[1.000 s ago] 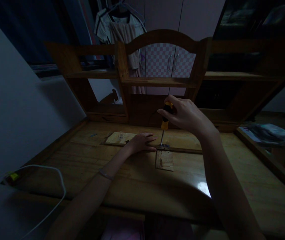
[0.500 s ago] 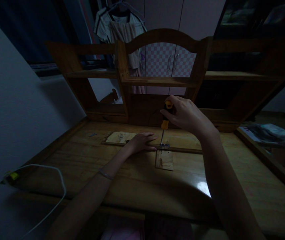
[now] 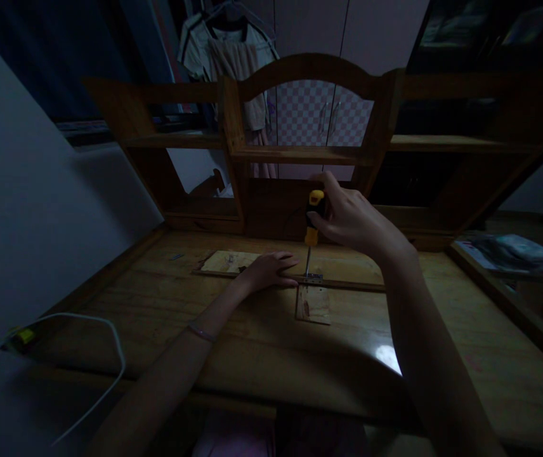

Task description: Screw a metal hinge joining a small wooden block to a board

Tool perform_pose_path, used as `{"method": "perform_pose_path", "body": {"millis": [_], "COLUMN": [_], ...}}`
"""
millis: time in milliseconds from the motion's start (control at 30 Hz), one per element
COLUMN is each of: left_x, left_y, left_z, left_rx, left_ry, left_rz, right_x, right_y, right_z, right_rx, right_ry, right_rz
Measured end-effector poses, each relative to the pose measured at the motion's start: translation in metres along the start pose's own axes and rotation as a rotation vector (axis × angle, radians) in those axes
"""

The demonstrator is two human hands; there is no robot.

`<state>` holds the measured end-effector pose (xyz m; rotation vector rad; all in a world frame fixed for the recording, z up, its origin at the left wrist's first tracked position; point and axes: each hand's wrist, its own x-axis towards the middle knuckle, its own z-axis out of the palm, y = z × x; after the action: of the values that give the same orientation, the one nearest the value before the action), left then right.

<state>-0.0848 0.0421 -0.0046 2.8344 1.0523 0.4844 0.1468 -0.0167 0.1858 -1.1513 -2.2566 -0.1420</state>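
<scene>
My right hand [image 3: 347, 212] grips a yellow-and-black screwdriver [image 3: 316, 209] by its handle, the thumb and fingers around it. The screwdriver stands nearly upright, its tip down at a small metal hinge [image 3: 315, 277]. That hinge lies where a long wooden board [image 3: 352, 270] meets a small square wooden piece [image 3: 314, 306]. With fingers spread, my left hand [image 3: 274, 268] rests flat on the long board, just left of the hinge. Whether a screw sits under the tip is too small to tell.
The work lies on a wooden desktop [image 3: 181, 355] with a wooden shelf unit [image 3: 300, 154] along its back. A few small metal bits [image 3: 177, 256] lie to the left. A white cable [image 3: 118, 343] and a yellow object [image 3: 25, 335] are at the near left corner.
My right hand's index finger has lifted and the fingers have loosened slightly around the screwdriver handle, which has tipped a little left. My left hand has stayed in place.
</scene>
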Motion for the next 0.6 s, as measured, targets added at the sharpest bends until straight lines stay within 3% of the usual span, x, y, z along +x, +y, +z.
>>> {"method": "perform_pose_path", "body": {"millis": [600], "left_x": [-0.0018], "left_y": [-0.0004], "left_z": [-0.0008], "left_rx": [-0.053], "left_ry": [0.019], "left_rz": [0.004], "right_x": [0.0005], "right_y": [0.0011], "right_z": [-0.003], "right_rx": [-0.008], "right_ry": [0.017], "right_rz": [-0.023]}}
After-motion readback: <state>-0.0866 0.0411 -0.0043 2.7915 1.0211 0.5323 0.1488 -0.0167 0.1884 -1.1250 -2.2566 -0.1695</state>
